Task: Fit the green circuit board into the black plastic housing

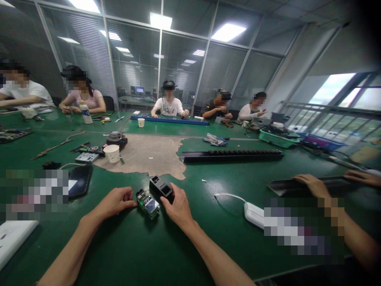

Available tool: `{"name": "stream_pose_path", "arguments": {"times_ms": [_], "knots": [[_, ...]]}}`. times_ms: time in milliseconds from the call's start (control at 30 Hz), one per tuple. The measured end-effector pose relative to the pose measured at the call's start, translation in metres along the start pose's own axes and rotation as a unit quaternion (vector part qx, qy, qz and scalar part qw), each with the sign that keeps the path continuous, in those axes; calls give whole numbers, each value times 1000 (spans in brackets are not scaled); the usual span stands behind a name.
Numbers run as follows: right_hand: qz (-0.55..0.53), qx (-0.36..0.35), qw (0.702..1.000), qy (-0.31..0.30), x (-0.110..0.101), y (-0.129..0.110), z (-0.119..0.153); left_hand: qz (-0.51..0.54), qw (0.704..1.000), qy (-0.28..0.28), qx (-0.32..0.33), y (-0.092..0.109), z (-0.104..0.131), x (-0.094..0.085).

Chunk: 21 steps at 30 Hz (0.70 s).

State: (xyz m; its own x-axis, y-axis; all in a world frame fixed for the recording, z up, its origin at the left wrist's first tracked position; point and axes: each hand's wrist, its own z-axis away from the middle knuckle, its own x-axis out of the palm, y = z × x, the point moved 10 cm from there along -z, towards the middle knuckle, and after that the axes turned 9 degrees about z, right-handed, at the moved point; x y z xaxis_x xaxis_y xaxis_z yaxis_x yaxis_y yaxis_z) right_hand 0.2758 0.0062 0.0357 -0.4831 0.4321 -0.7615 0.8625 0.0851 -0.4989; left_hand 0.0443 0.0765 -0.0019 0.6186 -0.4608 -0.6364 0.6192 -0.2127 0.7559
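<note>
A small circuit board with a shiny display panel and two dark round parts at its far end sits in front of me. My left hand is at its left side, fingers curled, with the thumb and fingertips at the board's edge. Just right of and behind the board is a black plastic housing with rectangular openings. My right hand grips this housing, thumb at its near end and fingers on the right side. The underside of both parts is hidden.
A phone and a paper cup stand to the left, near loose electronic parts. A long black strip lies ahead on the green table. At right are a white power strip and another person's hand. Several people sit opposite.
</note>
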Motion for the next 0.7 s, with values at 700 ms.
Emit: {"name": "stream_pose_path", "arguments": {"times_ms": [700], "knots": [[-66, -3, 997, 32, -17, 0, 4, -57, 998, 9, 30, 7, -4, -2]]}}
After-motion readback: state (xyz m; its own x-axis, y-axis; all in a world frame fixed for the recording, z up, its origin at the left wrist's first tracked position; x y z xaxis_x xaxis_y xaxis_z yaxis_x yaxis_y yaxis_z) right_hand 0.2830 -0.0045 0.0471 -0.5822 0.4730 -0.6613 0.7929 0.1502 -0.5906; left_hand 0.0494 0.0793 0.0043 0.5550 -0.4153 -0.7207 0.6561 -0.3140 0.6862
